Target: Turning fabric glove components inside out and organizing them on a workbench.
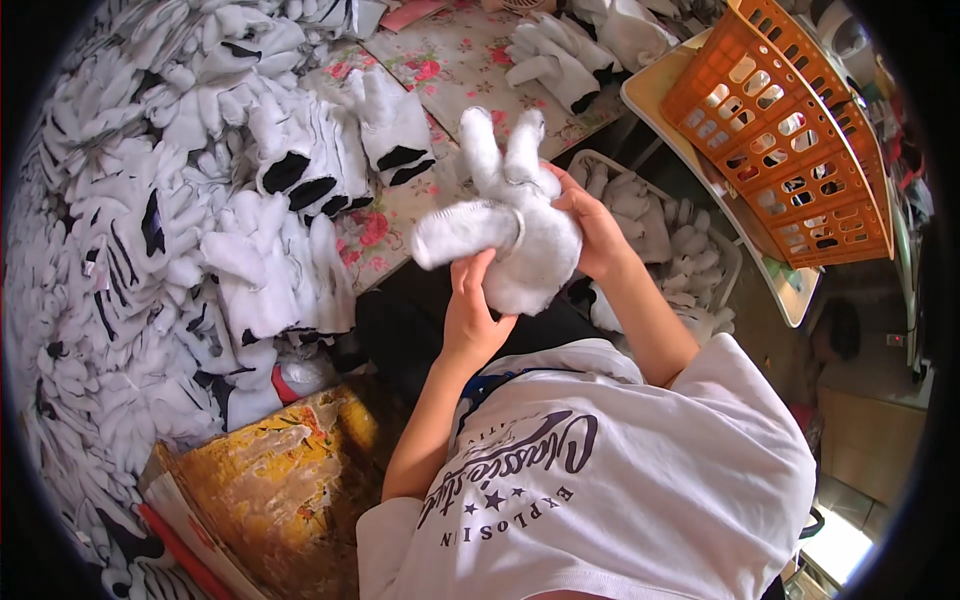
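Note:
A puffy white glove (535,255) is held up in front of my lap. Two of its fingers point away from me, and a thick thumb-like part sticks out to the left with a stitched seam round its base. My left hand (475,305) grips its lower left side, thumb pressed against the fabric under that part. On the far right side, my right hand (592,222) is closed round the glove's edge. Its cuff opening does not show. Nearest on the left stands a row of white gloves with black cuff linings (310,150) on a flowered tabletop (375,235).
A huge heap of white gloves (110,330) fills the left side. An orange plastic basket (785,140) stands on a small board (790,290) at the right. Below it, a crate (735,265) holds more gloves. A worn yellow-brown box (280,480) sits at lower left.

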`<action>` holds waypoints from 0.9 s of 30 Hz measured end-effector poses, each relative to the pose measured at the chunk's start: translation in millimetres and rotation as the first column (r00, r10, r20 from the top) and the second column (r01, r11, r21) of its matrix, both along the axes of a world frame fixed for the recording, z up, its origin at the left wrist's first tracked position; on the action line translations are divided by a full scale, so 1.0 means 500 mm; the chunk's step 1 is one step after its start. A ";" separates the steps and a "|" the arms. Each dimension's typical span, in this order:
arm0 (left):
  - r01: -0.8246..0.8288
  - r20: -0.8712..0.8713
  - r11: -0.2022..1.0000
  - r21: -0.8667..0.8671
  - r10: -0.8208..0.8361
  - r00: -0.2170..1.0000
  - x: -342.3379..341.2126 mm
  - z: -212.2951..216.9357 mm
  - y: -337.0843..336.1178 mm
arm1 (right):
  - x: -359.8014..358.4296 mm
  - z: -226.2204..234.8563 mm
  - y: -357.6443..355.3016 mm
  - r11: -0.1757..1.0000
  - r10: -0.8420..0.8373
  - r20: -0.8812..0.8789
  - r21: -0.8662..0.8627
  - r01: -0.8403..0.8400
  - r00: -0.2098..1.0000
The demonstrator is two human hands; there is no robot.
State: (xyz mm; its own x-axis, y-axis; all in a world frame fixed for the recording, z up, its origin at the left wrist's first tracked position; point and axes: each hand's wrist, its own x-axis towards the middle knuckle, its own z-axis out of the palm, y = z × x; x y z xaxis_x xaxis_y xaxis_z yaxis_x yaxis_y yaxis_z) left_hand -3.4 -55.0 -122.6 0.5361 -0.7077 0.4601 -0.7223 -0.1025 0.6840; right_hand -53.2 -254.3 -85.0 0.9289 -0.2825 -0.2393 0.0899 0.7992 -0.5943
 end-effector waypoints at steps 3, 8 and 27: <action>-0.046 0.079 0.996 -0.078 0.052 0.996 -0.004 0.003 0.011 | 0.008 -0.001 0.016 0.999 0.032 0.044 0.016 -0.032 0.999; -0.232 0.108 0.959 -0.163 0.251 0.962 0.010 0.020 0.029 | -0.008 -0.010 0.088 0.258 -0.283 -0.006 -0.964 0.071 0.959; -0.470 -0.562 0.811 -0.348 0.221 0.797 -0.022 0.076 0.027 | 0.058 -0.006 0.167 -0.236 -0.156 0.556 -0.824 0.515 0.817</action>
